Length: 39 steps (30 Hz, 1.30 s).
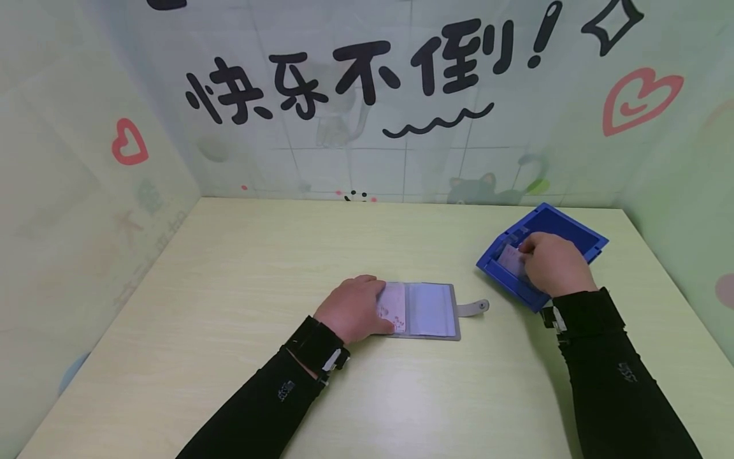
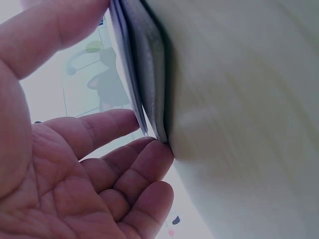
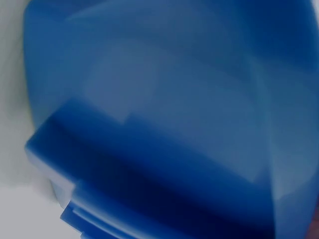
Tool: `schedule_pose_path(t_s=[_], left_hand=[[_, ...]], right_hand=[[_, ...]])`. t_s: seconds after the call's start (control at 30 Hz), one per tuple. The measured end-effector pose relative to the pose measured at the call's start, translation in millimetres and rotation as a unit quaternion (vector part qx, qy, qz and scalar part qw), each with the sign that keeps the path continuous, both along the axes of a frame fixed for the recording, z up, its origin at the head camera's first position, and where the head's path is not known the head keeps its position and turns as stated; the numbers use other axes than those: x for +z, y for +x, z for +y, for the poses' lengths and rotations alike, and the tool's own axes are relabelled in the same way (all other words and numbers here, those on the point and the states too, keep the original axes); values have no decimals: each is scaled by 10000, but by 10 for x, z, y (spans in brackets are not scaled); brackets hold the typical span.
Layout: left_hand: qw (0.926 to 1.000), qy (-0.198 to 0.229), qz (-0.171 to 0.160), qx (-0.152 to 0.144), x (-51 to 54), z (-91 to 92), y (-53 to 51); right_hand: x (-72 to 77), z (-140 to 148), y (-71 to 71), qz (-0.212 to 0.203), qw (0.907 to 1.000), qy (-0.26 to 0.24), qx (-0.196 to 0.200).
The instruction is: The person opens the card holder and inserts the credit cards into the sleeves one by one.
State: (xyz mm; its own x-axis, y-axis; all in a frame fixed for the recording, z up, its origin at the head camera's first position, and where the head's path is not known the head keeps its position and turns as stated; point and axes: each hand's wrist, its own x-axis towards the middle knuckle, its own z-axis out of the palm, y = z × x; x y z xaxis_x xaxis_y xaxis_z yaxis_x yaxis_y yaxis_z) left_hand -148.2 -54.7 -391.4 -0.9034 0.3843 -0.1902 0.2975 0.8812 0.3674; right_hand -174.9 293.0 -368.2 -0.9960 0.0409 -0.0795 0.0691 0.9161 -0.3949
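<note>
Head view only: pink card (image 1: 509, 259) in pinch of right hand (image 1: 555, 262) at blue tray (image 1: 564, 224), booklet (image 1: 432, 309) in grip of left hand (image 1: 352, 309).

Your walled booth, wood-grain table (image 1: 172, 357), Chinese-lettered back wall (image 1: 258, 166) at twelve o'clock, heart-printed side wall (image 1: 74, 191) at ten o'clock
</note>
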Motion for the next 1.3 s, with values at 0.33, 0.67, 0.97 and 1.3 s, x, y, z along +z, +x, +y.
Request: schedule_pose_path(t_s=[0.33,0.67,0.97,1.3], left_hand=[[10000,15,4,-19,11,-5,1],[9999,39,54,-75,-2,-10,-1],[9999,-12,102,-81,-14,-9,0],[9998,-85,193,15,0,-5,14]], right_hand=[[35,-42,29,406,9987,-167,-268],[110,-118,74,799,9951,-310,-486],[154,-149,97,985,9928,-384,-554],[221,-224,144,1133,9894,-649,-634]])
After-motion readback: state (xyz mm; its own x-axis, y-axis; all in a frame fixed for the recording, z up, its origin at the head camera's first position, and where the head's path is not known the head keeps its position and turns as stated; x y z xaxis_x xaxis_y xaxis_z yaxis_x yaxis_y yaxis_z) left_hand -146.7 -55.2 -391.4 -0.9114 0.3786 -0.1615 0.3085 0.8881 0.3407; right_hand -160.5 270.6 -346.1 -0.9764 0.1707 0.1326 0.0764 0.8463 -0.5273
